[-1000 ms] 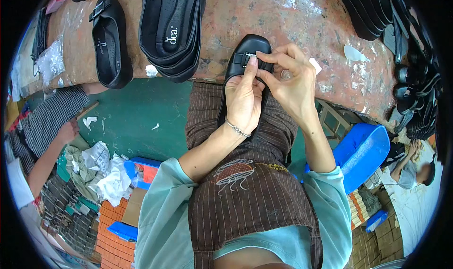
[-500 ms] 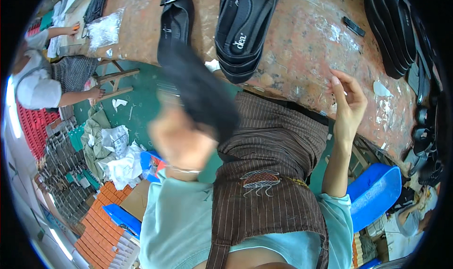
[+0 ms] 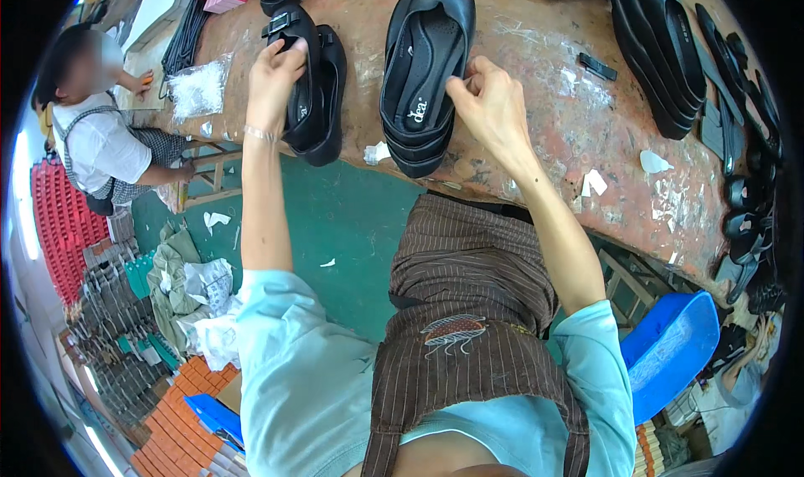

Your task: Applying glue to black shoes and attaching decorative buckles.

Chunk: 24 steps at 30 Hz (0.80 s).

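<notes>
My left hand [image 3: 272, 79] grips a black sandal [image 3: 303, 62] and sets it on top of another black sandal [image 3: 328, 100] near the left end of the worn brown workbench [image 3: 553, 134]. My right hand [image 3: 490, 100] rests with curled fingers against the side of a stack of black sandals [image 3: 425, 67] in the middle of the bench. Whether it grips the stack I cannot tell. A thin bracelet circles my left wrist.
More stacked black sandals [image 3: 662, 50] and loose black parts [image 3: 741, 201] line the bench's right side. A clear bag of small pieces [image 3: 197, 87] lies at the left. Another person [image 3: 100, 142] sits at left. A blue stool [image 3: 670, 351] stands at right; trays and rags cover the floor.
One second ago both hands held the black sandal over my lap. My left hand has since carried it up and left onto the sandal pile, and my right hand has reached to the middle stack.
</notes>
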Each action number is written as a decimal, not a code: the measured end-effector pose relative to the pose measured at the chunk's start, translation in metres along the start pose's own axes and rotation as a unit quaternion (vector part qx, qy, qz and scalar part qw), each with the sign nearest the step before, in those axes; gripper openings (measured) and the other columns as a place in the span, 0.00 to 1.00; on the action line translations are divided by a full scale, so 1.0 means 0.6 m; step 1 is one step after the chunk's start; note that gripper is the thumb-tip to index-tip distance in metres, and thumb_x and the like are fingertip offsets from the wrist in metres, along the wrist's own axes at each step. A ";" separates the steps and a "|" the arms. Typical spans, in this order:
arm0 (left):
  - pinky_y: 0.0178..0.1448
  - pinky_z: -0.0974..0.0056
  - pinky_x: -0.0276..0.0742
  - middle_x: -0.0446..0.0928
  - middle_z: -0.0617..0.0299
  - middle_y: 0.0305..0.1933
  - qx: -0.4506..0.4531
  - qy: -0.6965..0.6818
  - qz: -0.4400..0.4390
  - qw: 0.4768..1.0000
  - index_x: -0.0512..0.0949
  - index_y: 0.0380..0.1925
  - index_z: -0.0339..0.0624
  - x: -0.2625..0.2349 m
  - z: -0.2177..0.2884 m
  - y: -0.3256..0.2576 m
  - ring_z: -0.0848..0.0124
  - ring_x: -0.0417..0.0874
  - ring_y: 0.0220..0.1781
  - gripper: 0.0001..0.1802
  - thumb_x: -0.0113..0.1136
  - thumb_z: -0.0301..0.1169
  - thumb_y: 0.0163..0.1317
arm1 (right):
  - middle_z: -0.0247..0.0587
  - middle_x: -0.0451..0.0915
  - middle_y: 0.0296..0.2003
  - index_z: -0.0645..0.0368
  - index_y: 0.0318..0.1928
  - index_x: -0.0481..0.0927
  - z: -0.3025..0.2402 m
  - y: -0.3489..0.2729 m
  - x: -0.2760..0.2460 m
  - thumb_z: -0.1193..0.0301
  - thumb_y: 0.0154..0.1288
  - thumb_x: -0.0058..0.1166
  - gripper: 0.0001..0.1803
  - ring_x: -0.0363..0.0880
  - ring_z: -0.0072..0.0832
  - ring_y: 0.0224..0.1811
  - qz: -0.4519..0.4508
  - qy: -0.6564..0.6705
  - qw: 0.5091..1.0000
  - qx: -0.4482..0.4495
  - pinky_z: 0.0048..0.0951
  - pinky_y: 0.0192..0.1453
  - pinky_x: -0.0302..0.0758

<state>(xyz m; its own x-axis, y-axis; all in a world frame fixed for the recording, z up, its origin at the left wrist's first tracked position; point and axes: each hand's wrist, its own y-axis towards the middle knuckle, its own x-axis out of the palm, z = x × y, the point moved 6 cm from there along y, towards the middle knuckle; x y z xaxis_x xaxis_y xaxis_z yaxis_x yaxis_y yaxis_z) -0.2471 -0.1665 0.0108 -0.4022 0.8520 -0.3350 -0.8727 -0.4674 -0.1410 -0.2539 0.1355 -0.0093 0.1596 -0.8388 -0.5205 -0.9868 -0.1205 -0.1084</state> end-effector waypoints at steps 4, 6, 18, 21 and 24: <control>0.41 0.52 0.75 0.79 0.46 0.33 0.166 0.574 -0.137 0.790 0.80 0.32 0.36 0.029 0.043 -0.128 0.50 0.80 0.38 0.21 0.63 0.46 0.56 | 0.43 0.79 0.20 0.69 0.32 0.77 -0.006 0.001 -0.012 0.69 0.61 0.52 0.13 0.76 0.28 0.21 0.045 0.158 0.986 -0.027 0.31 0.28 0.71; 0.40 0.51 0.74 0.78 0.44 0.32 0.202 0.579 -0.176 0.770 0.79 0.31 0.34 0.027 0.020 -0.153 0.47 0.79 0.38 0.20 0.64 0.44 0.55 | 0.33 0.76 0.19 0.68 0.33 0.76 -0.032 -0.005 -0.048 0.74 0.63 0.51 0.08 0.67 0.13 0.22 0.078 0.257 0.960 -0.073 0.22 0.25 0.66; 0.68 0.63 0.64 0.68 0.51 0.61 0.024 -0.158 -0.407 0.899 0.65 0.62 0.37 0.237 0.117 -0.374 0.63 0.69 0.64 0.28 0.59 0.24 0.60 | 0.30 0.66 0.16 0.65 0.30 0.74 0.173 -0.236 -0.089 0.76 0.63 0.55 0.06 0.60 0.13 0.20 0.041 0.123 0.984 0.119 0.23 0.21 0.58; 0.71 0.61 0.59 0.55 0.49 0.71 -0.246 -0.327 -0.386 0.827 0.45 0.70 0.33 0.313 0.026 -0.410 0.62 0.59 0.71 0.38 0.53 0.23 0.66 | 0.33 0.73 0.18 0.67 0.37 0.78 0.163 -0.253 -0.100 0.74 0.65 0.55 0.07 0.70 0.16 0.19 0.066 0.174 0.967 0.175 0.21 0.22 0.67; 0.75 0.54 0.53 0.57 0.41 0.69 -0.322 -0.459 -0.222 0.798 0.52 0.65 0.26 0.356 -0.021 -0.392 0.54 0.58 0.72 0.31 0.49 0.23 0.64 | 0.35 0.75 0.28 0.64 0.53 0.73 0.203 -0.260 -0.201 0.72 0.65 0.56 0.17 0.75 0.19 0.25 0.306 0.117 0.939 0.099 0.23 0.29 0.75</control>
<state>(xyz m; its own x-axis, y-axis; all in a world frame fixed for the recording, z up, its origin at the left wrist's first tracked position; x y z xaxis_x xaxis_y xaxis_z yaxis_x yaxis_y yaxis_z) -0.1244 0.1222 -0.0395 -0.3834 0.6435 0.6625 -0.7815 0.1562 -0.6040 -0.1158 0.3199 -0.0328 -0.4698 -0.8155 -0.3379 -0.8632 0.5046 -0.0176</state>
